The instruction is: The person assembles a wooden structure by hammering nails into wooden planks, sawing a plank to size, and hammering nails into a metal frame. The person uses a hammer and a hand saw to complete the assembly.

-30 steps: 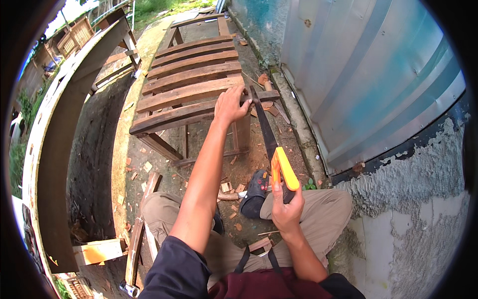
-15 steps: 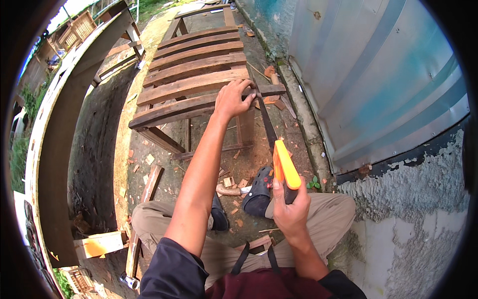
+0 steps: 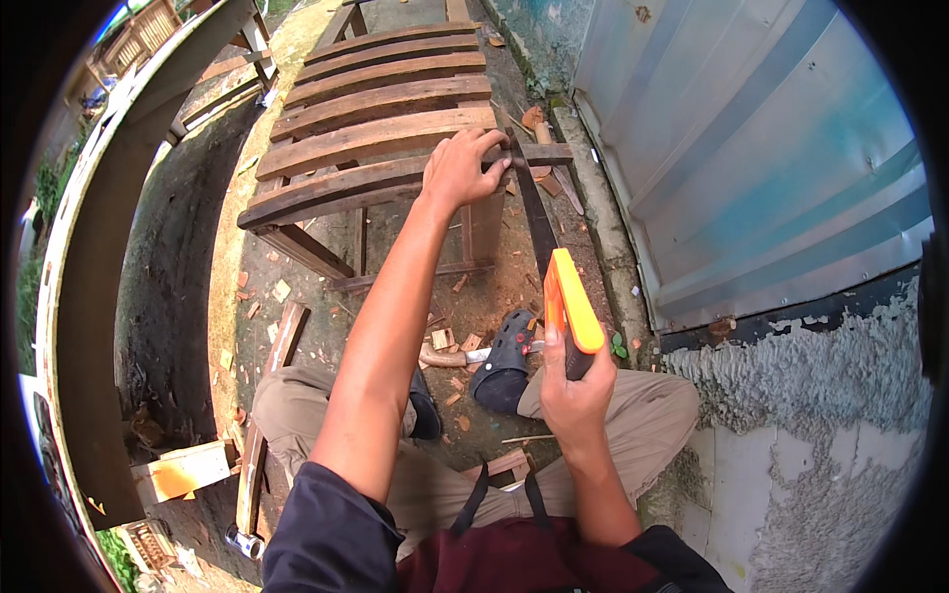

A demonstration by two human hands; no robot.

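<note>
My right hand (image 3: 578, 400) is closed round the orange-and-black handle of a hand saw (image 3: 537, 219). Its dark blade slants up and away from me, reaching across the protruding right part of the nearest slat (image 3: 341, 188). That slat belongs to a slatted wooden frame on legs, like a bench (image 3: 390, 97). Close to the blade's left side, my left hand (image 3: 463, 168) grips the same slat with fingers bent over it and thumb stretched toward the blade. How deep the blade sits in the wood is hard to see.
Between my feet and the bench lies a tool with a wooden handle (image 3: 447, 357), among several wood offcuts. A timber strip (image 3: 285, 336) leans near my left knee. On the right stand a corrugated metal sheet (image 3: 751, 178) and a rough wall (image 3: 791, 395). A long board (image 3: 99, 257) curves along the left.
The whole view has tilted, so the bench and hands sit a little higher in the picture. Both hands keep their holds, and the saw stays across the slat with little visible shift.
</note>
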